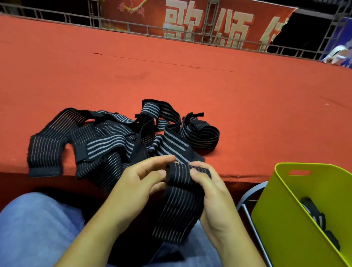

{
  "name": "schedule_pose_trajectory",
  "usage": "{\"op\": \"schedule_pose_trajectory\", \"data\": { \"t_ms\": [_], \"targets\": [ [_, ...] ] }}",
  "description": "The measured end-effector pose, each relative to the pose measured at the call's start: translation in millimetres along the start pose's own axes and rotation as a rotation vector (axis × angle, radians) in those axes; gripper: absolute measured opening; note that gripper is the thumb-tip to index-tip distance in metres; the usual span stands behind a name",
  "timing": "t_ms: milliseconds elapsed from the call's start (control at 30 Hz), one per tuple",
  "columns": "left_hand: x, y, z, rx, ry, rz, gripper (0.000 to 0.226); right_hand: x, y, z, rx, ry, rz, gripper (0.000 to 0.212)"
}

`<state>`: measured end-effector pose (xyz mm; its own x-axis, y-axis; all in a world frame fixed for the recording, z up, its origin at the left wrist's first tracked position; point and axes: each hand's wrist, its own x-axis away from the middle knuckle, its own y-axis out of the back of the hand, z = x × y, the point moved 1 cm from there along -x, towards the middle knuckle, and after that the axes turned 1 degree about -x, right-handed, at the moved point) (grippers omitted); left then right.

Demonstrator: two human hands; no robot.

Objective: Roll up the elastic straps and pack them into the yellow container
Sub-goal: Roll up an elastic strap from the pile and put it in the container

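Note:
A black elastic strap with grey stripes hangs in front of me, its top end curled over. My right hand grips that curled end, thumb on top. My left hand touches the strap's left edge with its thumb and fingertips. Behind my hands a tangled pile of striped straps lies on the red table near its front edge. The yellow container stands at the lower right with rolled straps inside.
The red cloth-covered table stretches far back to a metal railing and banners. The container sits on a metal-framed chair to my right. My jeans-clad legs are below the table edge.

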<state>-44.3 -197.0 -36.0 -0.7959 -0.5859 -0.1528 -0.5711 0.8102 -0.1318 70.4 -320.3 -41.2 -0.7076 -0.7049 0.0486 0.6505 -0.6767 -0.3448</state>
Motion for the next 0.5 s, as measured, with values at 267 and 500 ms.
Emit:
{"op": "schedule_pose_trajectory", "data": {
  "t_ms": [267,500],
  "targets": [
    [2.3,-0.7,-0.5,-0.129,-0.013,0.019,0.023,4.4,0.1,-1.8,0.087,0.023,0.048,0.027],
    [1.8,0.3,-3.7,-0.164,-0.095,0.018,0.035,3.0,-3.9,-3.1,0.045,-0.004,0.064,0.029]
  ]
}}
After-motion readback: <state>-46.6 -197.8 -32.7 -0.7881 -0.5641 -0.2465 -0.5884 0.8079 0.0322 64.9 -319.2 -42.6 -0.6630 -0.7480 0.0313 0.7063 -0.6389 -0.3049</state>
